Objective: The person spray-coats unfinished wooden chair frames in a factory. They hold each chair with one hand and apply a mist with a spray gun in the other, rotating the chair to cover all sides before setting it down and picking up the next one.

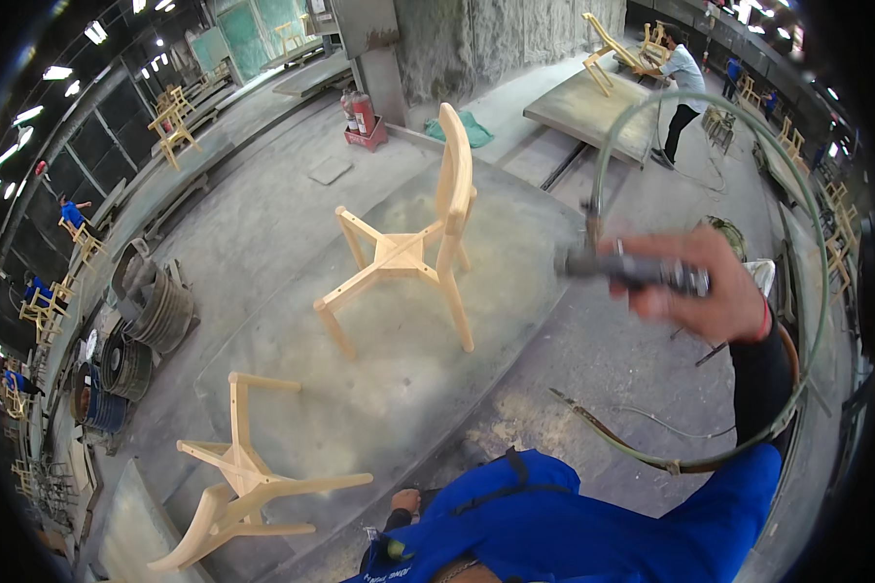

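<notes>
My right hand (705, 282) is wrapped round a dark metal spray gun (642, 270), blurred by motion and raised to the right of the chairs. A greenish hose (826, 262) loops from the gun round my right arm. An unpainted wooden chair frame (399, 255) stands upright on the large grey work table (379, 389), its back toward the right and its seat bare crossed bars. A second chair frame (248, 471) lies tipped at the table's near left. Low beside my body, my left hand (405, 500) is curled closed; what it holds, if anything, is hidden.
Several metal drums (156, 311) stand at the left. Red fire extinguishers (360, 112) sit by a pillar. A person (685, 83) bends over another chair (608, 49) on a far table (593, 112). Another hose (642, 447) curves low at the right.
</notes>
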`<state>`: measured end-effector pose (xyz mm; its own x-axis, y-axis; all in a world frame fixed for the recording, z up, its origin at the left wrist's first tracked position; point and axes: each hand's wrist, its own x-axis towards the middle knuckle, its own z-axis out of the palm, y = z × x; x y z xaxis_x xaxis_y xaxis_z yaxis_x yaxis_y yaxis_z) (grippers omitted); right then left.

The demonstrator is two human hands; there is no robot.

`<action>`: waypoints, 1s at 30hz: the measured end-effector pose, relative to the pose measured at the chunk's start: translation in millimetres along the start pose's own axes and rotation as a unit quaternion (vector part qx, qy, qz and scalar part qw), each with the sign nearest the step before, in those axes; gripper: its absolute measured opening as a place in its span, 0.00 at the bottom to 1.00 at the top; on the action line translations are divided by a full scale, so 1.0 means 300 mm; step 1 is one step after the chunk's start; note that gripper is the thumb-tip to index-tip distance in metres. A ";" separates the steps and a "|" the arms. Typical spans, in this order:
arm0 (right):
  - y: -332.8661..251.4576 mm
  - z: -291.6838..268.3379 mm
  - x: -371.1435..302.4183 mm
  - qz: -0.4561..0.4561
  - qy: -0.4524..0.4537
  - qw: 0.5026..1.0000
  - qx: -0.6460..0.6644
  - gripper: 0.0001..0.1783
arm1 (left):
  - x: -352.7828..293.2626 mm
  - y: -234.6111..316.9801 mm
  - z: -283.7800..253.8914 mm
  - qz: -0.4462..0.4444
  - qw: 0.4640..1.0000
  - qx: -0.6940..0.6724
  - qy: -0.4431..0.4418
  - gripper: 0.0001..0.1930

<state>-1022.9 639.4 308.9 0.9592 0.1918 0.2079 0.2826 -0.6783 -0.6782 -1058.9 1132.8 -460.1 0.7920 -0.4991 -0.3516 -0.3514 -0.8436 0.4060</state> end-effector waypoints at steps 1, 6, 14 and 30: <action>0.017 -0.027 0.044 -0.012 0.042 0.997 -0.064 0.30 | 0.033 0.000 -0.008 -0.002 0.999 0.036 -0.001 0.10; 0.148 -0.097 0.287 -0.049 0.196 0.956 -0.215 0.26 | 0.057 0.030 -0.015 -0.174 0.940 -0.291 0.031 0.15; 0.254 -0.024 0.184 0.020 0.202 0.976 -0.079 0.24 | -0.029 0.008 0.023 -0.070 0.997 0.009 -0.003 0.18; 0.524 0.928 -0.047 0.156 0.247 0.946 0.142 0.25 | -0.143 0.061 -0.149 -0.281 0.907 -0.311 0.051 0.22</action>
<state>-988.9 727.5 3.3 0.8938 -0.3894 0.2224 0.0449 -0.4157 -0.9084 -1077.0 1147.8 -399.8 0.8118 0.0223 -0.5835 0.4461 -0.6684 0.5952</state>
